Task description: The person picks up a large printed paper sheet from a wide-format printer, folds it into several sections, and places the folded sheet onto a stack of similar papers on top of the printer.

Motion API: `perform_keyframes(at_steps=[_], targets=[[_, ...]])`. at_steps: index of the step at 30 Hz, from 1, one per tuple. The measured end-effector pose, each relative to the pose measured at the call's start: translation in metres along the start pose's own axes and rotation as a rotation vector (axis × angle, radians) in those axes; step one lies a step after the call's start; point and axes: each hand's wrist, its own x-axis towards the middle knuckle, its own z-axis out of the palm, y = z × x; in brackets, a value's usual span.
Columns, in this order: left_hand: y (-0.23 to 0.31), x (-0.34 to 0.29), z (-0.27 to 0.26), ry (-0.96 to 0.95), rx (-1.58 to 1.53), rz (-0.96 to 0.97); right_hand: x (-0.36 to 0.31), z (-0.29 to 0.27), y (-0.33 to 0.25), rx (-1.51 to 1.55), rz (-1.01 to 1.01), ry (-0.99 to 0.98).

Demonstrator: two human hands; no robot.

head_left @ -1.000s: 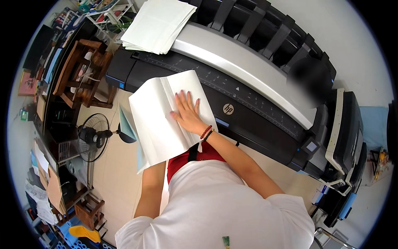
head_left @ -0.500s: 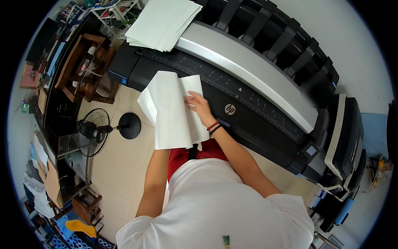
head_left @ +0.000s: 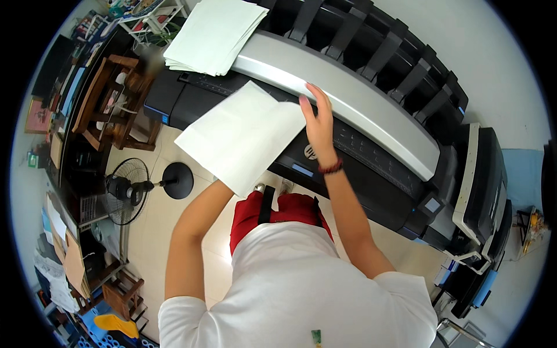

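Note:
A folded white sheet of paper is held out above the front of a wide black-and-silver large-format printer. My left forearm reaches up to its lower edge; the sheet hides the left hand, which bears it from beneath. At the right edge of the paper, my right hand is raised with thumb and fingers apart, holding nothing. Its thumb is close to the sheet's corner; whether they touch I cannot tell. A stack of pale folded sheets lies on the left end of the printer top.
A black fan with a round base stands on the tiled floor at left. Behind it are a wooden chair and a cluttered desk. Black curved arms rise along the printer's back. Another machine stands at right.
The paper has turned from upright, partly overlapping folds to a broad flat face tilted leftward. My right hand has come off it, moving up and right with the fingers spread. My left elbow has swung outward.

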Motion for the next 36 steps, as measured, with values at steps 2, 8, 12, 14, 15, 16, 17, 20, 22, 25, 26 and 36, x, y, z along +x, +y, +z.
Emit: perform_keyframes(at_steps=[2, 8, 12, 14, 15, 16, 17, 20, 22, 25, 26, 36], targets=[[0.001, 0.0, -0.012, -0.055, -0.016, 0.033, 0.031, -0.001, 0.022, 0.068, 0.189, -0.258], [0.001, -0.014, -0.049, -0.234, -0.126, 0.113, 0.062, -0.001, 0.084, -0.287, 0.42, -0.918], [0.0, -0.044, -0.075, -0.233, -0.138, 0.056, 0.068, 0.026, 0.06, -0.165, 0.412, -1.002], [-0.002, -0.034, -0.073, -0.258, -0.165, 0.083, 0.074, 0.023, 0.072, -0.152, 0.377, -0.941], [-0.002, -0.035, -0.075, -0.261, -0.177, 0.078, 0.081, 0.025, 0.068, -0.03, 0.355, -0.967], [-0.003, -0.035, -0.078, -0.266, -0.188, 0.072, 0.089, 0.025, 0.065, 0.17, 0.369, -0.957], [-0.004, -0.035, -0.081, -0.28, -0.205, 0.067, 0.095, 0.023, 0.062, 0.369, 0.383, -0.938], [-0.015, -0.03, -0.087, -0.293, -0.281, 0.035, 0.113, 0.008, 0.03, 0.714, 0.35, -0.843], [-0.026, -0.017, -0.085, -0.301, -0.364, 0.018, 0.116, -0.011, 0.015, 0.81, 0.318, -0.754], [-0.046, -0.008, -0.092, -0.255, -0.466, -0.06, 0.119, -0.018, 0.008, 0.825, 0.261, -0.75], [-0.052, 0.0, -0.09, -0.258, -0.501, -0.074, 0.121, -0.022, 0.026, 0.761, 0.273, -0.795], [-0.085, 0.022, -0.07, -0.178, -0.722, -0.381, 0.009, -0.02, 0.108, 0.679, 0.708, -0.495]])
